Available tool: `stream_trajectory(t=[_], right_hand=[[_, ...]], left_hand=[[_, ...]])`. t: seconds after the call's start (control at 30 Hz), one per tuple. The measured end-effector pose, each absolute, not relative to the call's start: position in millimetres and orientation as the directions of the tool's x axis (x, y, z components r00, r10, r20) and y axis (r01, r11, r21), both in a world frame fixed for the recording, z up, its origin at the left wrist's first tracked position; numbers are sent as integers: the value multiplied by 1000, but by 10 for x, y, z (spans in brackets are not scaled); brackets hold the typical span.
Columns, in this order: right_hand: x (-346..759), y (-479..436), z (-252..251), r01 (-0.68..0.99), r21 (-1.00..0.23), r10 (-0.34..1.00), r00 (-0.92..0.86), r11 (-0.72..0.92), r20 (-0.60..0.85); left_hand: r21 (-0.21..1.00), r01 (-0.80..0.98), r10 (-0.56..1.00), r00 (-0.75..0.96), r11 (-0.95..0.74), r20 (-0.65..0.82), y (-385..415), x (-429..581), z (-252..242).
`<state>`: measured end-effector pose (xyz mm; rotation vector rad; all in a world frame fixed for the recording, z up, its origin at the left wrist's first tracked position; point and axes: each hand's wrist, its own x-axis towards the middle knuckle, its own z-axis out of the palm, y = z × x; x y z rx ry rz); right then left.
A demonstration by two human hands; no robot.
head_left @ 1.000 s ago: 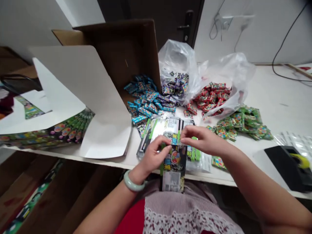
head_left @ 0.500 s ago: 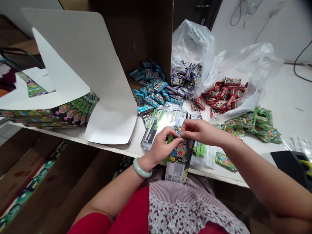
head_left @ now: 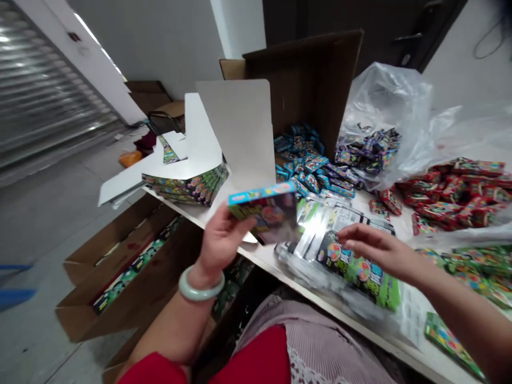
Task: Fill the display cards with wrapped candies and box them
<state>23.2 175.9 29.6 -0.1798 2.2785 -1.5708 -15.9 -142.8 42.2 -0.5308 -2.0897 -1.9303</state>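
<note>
My left hand [head_left: 219, 241], with a pale green bangle on the wrist, is closed on a filled packet [head_left: 266, 209] with a blue top edge, held up to the left of the table edge. My right hand [head_left: 374, 250] lies over a stack of clear bags with green and black cards [head_left: 344, 256] on the white table [head_left: 276, 258]. Its fingers are stretched out and touch the top bag.
Loose small packets lie in piles: blue [head_left: 306, 162], purple in a plastic bag [head_left: 372, 146], red [head_left: 456, 186], green [head_left: 476, 264]. An open brown carton [head_left: 308, 74] and flat white cardboard sheets [head_left: 236, 128] stand at the back. Open cartons [head_left: 120, 261] sit on the floor at left.
Both hands were pinching the top of one packet at the table edge. Now the left hand has carried it up and left, the right hand has let go, and my view has swung left.
</note>
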Motion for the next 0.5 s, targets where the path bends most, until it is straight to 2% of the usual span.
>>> stream_trajectory(t=[0.03,0.07,0.13,0.2,0.27,0.33,0.5], right_hand=[[224,1604,299,-26,-886,-338,-929,463,-150],[209,1410,292,-165,-832,-408,-909,530,-80],[143,939,235,-443,-689,-594,-804,573,23],[13,455,113,-657,-506,-722,-686,559,94],[-162,71,-56,-702,-337,-731,-680,628,55],[-332,-153,-230,-694,-225,-714,-700,684,-12],[-543,-191,-468,-708,-171,-725,-685,686,-70]], left_hand=[[848,492,46,-868,194,494,-1568,-312,435],[768,544,58,-826,337,560,-1680,-477,412],[529,585,222,-772,614,595,-1816,-802,271],[433,606,327,-761,668,560,-1850,-1057,53],[371,618,407,-761,693,506,-1837,-1201,-175],[312,618,472,-769,722,432,-1824,-1248,-365],[196,604,562,-795,773,229,-1872,-1230,-577]])
